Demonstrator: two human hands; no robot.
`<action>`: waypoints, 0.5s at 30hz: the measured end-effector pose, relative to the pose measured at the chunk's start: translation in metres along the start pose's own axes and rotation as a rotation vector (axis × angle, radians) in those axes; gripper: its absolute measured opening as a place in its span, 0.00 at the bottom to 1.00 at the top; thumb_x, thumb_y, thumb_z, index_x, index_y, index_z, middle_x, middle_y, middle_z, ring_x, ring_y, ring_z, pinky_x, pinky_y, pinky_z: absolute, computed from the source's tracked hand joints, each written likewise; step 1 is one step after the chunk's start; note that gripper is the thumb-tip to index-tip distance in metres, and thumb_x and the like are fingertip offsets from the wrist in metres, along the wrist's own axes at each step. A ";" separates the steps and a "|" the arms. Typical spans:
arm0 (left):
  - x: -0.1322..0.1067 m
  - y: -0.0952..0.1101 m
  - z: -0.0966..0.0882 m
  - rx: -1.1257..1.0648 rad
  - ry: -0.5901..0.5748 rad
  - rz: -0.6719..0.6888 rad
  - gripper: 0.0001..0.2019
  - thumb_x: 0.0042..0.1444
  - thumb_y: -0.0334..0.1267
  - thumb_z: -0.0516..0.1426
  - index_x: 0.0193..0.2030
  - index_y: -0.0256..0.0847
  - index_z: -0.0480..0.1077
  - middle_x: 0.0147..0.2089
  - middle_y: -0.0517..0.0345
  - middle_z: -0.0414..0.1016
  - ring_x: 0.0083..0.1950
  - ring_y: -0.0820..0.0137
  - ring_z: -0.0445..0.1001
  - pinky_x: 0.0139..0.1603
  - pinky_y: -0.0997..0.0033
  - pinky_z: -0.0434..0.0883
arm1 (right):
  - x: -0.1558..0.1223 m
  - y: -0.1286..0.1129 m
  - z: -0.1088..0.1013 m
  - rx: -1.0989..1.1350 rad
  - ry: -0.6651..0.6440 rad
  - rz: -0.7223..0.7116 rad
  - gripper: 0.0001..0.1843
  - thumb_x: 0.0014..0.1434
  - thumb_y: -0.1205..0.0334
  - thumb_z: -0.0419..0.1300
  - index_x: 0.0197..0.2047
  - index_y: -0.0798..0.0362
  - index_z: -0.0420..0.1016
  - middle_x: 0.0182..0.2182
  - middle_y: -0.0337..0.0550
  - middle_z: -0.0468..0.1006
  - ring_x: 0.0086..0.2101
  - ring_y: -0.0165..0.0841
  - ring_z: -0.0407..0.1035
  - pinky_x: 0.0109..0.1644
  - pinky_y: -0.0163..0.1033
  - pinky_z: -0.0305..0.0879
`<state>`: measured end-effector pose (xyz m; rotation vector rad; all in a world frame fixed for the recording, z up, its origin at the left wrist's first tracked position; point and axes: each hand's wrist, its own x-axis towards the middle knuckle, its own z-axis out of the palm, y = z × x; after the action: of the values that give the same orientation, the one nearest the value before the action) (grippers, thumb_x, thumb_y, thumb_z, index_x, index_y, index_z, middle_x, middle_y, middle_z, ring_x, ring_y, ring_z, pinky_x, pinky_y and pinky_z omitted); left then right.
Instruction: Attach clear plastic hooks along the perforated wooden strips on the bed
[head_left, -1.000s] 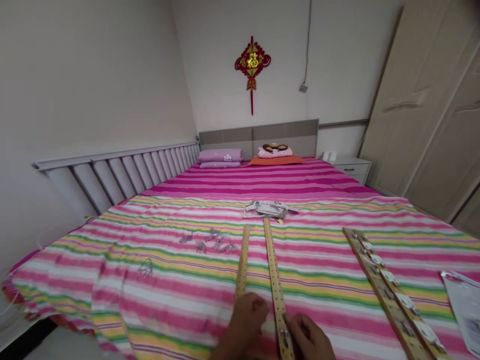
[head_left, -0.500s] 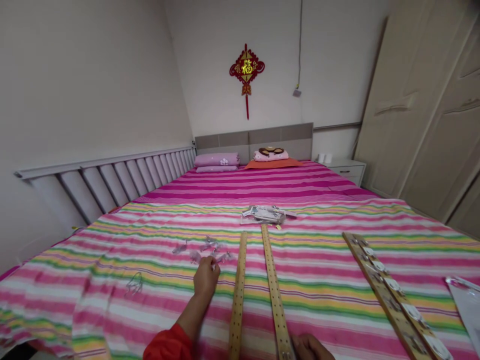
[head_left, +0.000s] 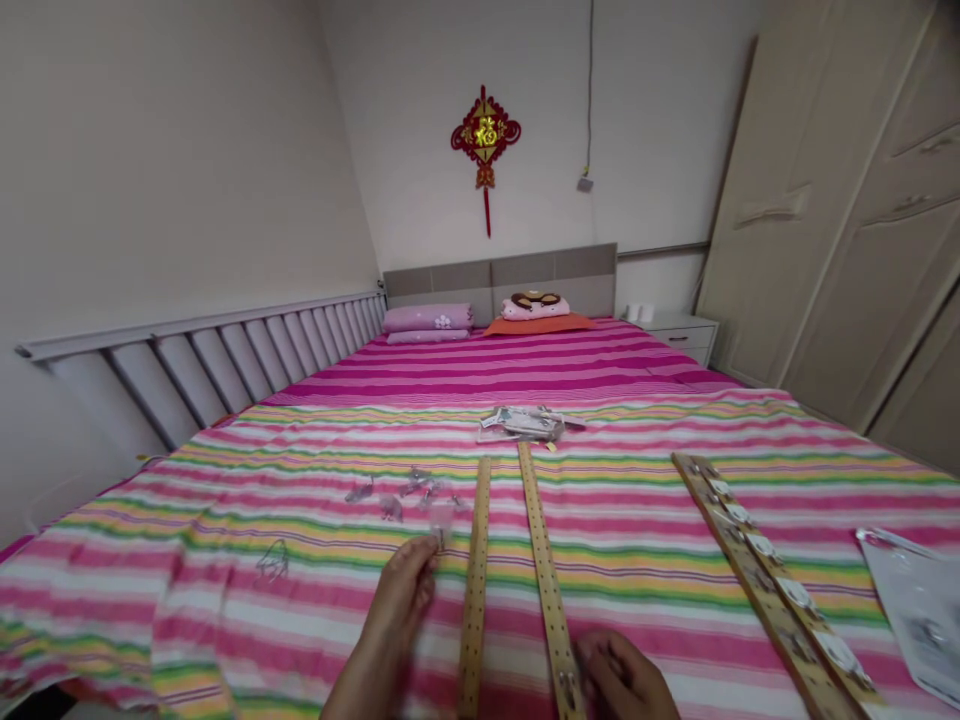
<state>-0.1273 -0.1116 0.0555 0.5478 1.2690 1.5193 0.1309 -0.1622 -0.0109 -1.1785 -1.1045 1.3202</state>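
Note:
My left hand (head_left: 401,590) pinches a small clear plastic bag (head_left: 441,522) by its lower end, just left of the strips. Several similar little bags (head_left: 390,508) lie beyond it on the striped cloth. Two long wooden strips with rows of holes (head_left: 474,590) (head_left: 545,570) lie side by side, pointing away from me. At the right strip's near end sits a small metal piece (head_left: 568,688). My right hand (head_left: 626,675) is curled against that strip's right edge; what its fingers hold, if anything, is hidden.
Wooden strips bearing white round tags and metal pieces (head_left: 757,570) lie to the right, near a clear package (head_left: 919,610). Beyond the bare strips rests a pile of plastic packets (head_left: 525,424). A tangle of thin wire or clear plastic (head_left: 273,560) is at left.
My left hand has drawn back from the group of little bags, with one bag now in its fingertips. The right hand shows more fully beside the strip. The view has shifted slightly.

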 end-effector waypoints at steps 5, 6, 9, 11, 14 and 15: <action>-0.055 -0.011 0.024 -0.166 -0.165 -0.180 0.13 0.36 0.34 0.68 0.27 0.36 0.69 0.23 0.65 0.69 0.22 0.82 0.66 0.21 0.85 0.63 | -0.001 -0.048 0.011 0.003 -0.018 -0.076 0.24 0.42 0.39 0.65 0.27 0.54 0.76 0.23 0.41 0.73 0.27 0.34 0.65 0.30 0.36 0.60; -0.064 -0.014 0.029 -0.175 -0.183 -0.203 0.13 0.36 0.34 0.68 0.27 0.36 0.69 0.22 0.65 0.68 0.21 0.82 0.66 0.20 0.85 0.63 | -0.001 -0.054 0.013 0.009 -0.017 -0.092 0.23 0.41 0.40 0.66 0.27 0.54 0.76 0.23 0.41 0.73 0.27 0.34 0.65 0.29 0.35 0.60; -0.083 -0.026 0.044 -0.168 -0.186 -0.267 0.16 0.34 0.36 0.69 0.28 0.37 0.68 0.22 0.67 0.67 0.21 0.83 0.65 0.18 0.86 0.58 | -0.003 -0.068 0.018 0.015 -0.010 -0.103 0.23 0.41 0.41 0.66 0.28 0.54 0.77 0.21 0.39 0.72 0.22 0.30 0.62 0.24 0.34 0.57; -0.091 -0.031 0.053 -0.133 -0.192 -0.291 0.17 0.34 0.37 0.69 0.29 0.37 0.68 0.23 0.67 0.67 0.21 0.83 0.65 0.18 0.86 0.56 | -0.004 -0.072 0.020 0.028 -0.007 -0.093 0.23 0.40 0.41 0.67 0.29 0.54 0.77 0.20 0.36 0.71 0.18 0.27 0.57 0.20 0.33 0.54; -0.098 -0.036 0.062 -0.080 -0.232 -0.298 0.18 0.33 0.40 0.69 0.29 0.37 0.68 0.22 0.67 0.65 0.22 0.82 0.64 0.19 0.85 0.53 | -0.003 -0.074 0.022 0.068 -0.021 -0.073 0.22 0.40 0.42 0.68 0.28 0.54 0.76 0.18 0.34 0.69 0.16 0.24 0.54 0.17 0.31 0.51; -0.099 -0.036 0.065 -0.068 -0.249 -0.297 0.18 0.33 0.41 0.69 0.29 0.37 0.68 0.21 0.68 0.65 0.22 0.82 0.63 0.19 0.85 0.53 | -0.002 -0.074 0.021 0.081 -0.028 -0.068 0.23 0.39 0.42 0.68 0.28 0.54 0.76 0.17 0.33 0.69 0.15 0.24 0.54 0.17 0.31 0.51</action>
<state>-0.0227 -0.1758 0.0704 0.4649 1.0506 1.2015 0.1173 -0.1587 0.0654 -1.0577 -1.0918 1.3201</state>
